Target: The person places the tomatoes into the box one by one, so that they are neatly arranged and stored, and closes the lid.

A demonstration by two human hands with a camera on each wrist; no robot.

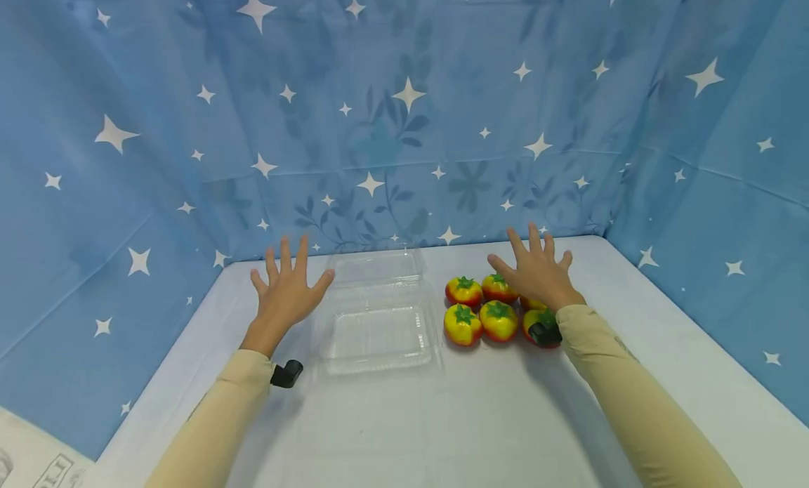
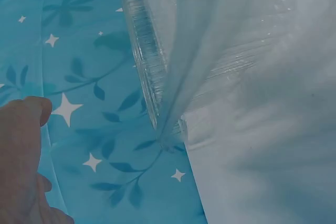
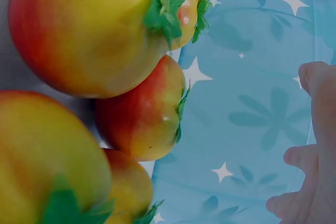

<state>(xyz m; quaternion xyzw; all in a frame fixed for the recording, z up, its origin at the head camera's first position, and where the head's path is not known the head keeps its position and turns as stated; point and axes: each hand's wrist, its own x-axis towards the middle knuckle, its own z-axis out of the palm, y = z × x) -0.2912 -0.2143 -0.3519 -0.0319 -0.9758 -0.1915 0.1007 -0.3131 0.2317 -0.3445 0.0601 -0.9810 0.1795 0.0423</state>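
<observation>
My left hand (image 1: 286,298) is held with its fingers spread, left of a clear plastic clamshell box (image 1: 379,367), and holds nothing. The box lies with its lid folded back; in the left wrist view its clear wall (image 2: 147,56) rises close by. Over the right end of a group of artificial persimmons (image 1: 499,321), my right hand (image 1: 537,274) is spread too, gripping nothing. These fruits are yellow and red with green leafy tops, set in two rows. The hand and wrist partly hide the right-hand ones. In the right wrist view, a large persimmon (image 3: 89,30) appears close up.
A white tabletop (image 1: 379,432) carries the box and the fruit. Blue curtains (image 1: 379,123) with white stars stand behind it and along both sides. Black wrist cameras are strapped on both arms, the left camera (image 1: 287,374) being plainly visible.
</observation>
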